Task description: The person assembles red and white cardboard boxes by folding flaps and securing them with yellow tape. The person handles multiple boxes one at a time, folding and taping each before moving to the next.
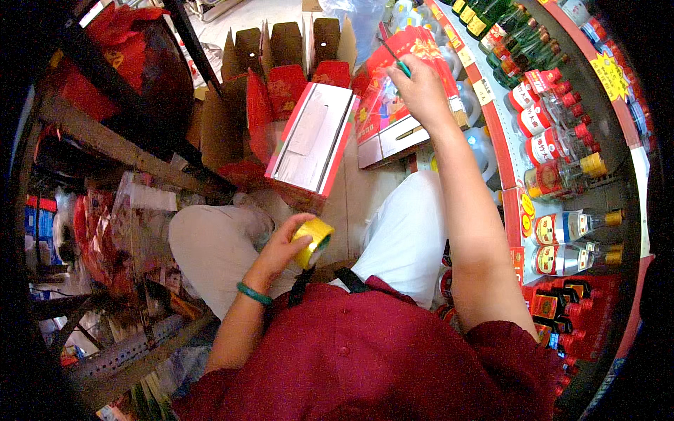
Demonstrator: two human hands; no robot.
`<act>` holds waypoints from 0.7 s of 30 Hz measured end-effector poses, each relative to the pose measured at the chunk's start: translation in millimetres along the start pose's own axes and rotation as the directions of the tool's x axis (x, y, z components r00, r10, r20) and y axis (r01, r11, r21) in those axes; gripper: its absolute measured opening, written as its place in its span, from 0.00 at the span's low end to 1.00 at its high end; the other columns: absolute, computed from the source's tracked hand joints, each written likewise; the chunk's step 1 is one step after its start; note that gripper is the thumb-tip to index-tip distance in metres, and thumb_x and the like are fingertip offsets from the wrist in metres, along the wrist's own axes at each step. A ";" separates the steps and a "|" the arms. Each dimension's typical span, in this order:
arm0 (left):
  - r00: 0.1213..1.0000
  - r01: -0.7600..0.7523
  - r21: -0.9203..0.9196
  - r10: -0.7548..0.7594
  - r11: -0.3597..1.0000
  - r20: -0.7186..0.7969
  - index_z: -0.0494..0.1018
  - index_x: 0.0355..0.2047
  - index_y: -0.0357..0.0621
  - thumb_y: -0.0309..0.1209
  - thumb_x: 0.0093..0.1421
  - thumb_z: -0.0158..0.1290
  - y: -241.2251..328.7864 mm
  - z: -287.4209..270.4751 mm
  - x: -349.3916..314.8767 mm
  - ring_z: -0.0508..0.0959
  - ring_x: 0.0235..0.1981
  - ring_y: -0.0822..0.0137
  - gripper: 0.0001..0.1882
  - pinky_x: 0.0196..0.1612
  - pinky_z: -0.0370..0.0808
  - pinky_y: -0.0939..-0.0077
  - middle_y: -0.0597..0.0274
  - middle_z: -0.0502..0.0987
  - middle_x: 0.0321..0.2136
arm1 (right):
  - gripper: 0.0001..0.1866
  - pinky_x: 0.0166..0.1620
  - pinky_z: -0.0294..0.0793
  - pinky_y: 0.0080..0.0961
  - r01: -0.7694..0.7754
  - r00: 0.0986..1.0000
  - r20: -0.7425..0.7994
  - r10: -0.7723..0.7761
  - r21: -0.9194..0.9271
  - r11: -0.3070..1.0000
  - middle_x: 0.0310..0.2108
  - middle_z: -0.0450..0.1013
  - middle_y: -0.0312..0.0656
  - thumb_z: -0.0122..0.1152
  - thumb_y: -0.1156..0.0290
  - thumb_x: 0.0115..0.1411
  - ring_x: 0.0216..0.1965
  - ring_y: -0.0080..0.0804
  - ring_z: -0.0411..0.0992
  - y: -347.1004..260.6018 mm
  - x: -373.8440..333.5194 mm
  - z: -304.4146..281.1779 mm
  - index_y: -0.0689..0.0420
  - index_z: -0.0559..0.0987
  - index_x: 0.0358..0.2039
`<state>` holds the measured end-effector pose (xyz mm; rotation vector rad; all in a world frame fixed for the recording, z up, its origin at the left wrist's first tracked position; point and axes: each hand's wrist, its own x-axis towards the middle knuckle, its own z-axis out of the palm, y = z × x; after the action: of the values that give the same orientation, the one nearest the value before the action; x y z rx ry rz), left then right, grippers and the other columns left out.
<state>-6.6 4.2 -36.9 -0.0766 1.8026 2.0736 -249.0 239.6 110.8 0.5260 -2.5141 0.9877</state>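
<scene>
My left hand [279, 247] is closed around a roll of yellow packing tape [317, 231], held up in front of my lap. Further off, my right hand [423, 90] grips a thin tool with a green handle [403, 68]; its kind is hard to make out, and a narrow end points to the far left. Beneath that hand lies a red printed carton [379, 116] with a white side toward me. To its left, a red and white carton [312, 140] rests between my knees and the open boxes.
Several open brown and red cardboard boxes [284, 52] stand at the far left. Shelves of bottles [551, 147] run along my right, with big jugs [479, 151] low down. A metal rack [126, 158] with bagged goods lines my left.
</scene>
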 end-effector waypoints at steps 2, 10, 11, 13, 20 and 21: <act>0.998 0.002 -0.078 0.003 0.997 0.055 0.63 0.53 0.45 0.26 0.57 0.50 2.8 -0.2 -7.0 0.69 0.44 0.73 0.22 0.48 0.66 0.78 0.65 0.70 0.43 | 0.12 0.31 0.68 0.30 -0.048 0.998 0.049 0.049 -0.027 0.998 0.23 0.72 0.47 0.56 0.65 0.56 0.25 0.33 0.71 3.8 5.9 3.2 0.63 0.73 0.31; 0.973 0.136 0.206 -0.091 0.969 -0.211 0.68 0.47 0.43 0.31 0.60 0.48 -18.1 -6.0 7.9 0.72 0.40 0.72 0.15 0.43 0.69 0.79 0.63 0.73 0.39 | 0.13 0.31 0.68 0.33 0.025 0.996 0.089 -0.018 -0.079 0.997 0.24 0.72 0.52 0.57 0.64 0.54 0.27 0.46 0.71 -9.3 18.1 23.0 0.62 0.73 0.30; 0.979 0.130 0.184 -0.097 0.974 -0.179 0.68 0.47 0.43 0.30 0.59 0.48 -18.6 -7.6 10.8 0.72 0.40 0.72 0.15 0.44 0.69 0.79 0.63 0.73 0.40 | 0.14 0.31 0.68 0.34 0.029 0.997 0.076 -0.023 -0.077 0.997 0.24 0.72 0.52 0.58 0.63 0.54 0.27 0.45 0.72 5.4 23.6 25.3 0.62 0.73 0.29; 0.985 0.110 0.109 -0.093 0.988 -0.148 0.68 0.47 0.44 0.29 0.58 0.49 -18.9 -9.9 12.4 0.71 0.41 0.72 0.16 0.45 0.68 0.79 0.63 0.73 0.40 | 0.14 0.31 0.68 0.34 -0.027 0.996 0.088 0.032 -0.061 0.998 0.24 0.72 0.52 0.58 0.62 0.53 0.28 0.44 0.72 28.0 33.5 32.1 0.62 0.73 0.29; 0.998 0.053 -0.115 -0.056 0.992 -0.027 0.64 0.50 0.45 0.26 0.55 0.53 9.9 -10.8 4.1 0.71 0.43 0.71 0.21 0.47 0.68 0.78 0.65 0.71 0.42 | 0.14 0.36 0.69 0.43 -0.102 0.984 0.136 0.112 -0.080 0.992 0.26 0.72 0.56 0.56 0.61 0.53 0.33 0.55 0.71 65.2 64.9 61.8 0.61 0.74 0.27; 0.998 0.068 -0.155 -0.068 0.985 0.003 0.64 0.50 0.45 0.26 0.55 0.54 14.4 -11.3 4.2 0.71 0.43 0.71 0.21 0.47 0.68 0.77 0.65 0.71 0.42 | 0.14 0.36 0.69 0.43 -0.106 0.984 0.139 0.114 -0.061 0.992 0.26 0.72 0.56 0.56 0.60 0.53 0.33 0.55 0.71 69.8 65.9 65.0 0.61 0.74 0.27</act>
<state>-17.5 -7.0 -26.5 -0.1807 1.6133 2.1624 -352.3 228.3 59.3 0.4606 -2.7148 0.9497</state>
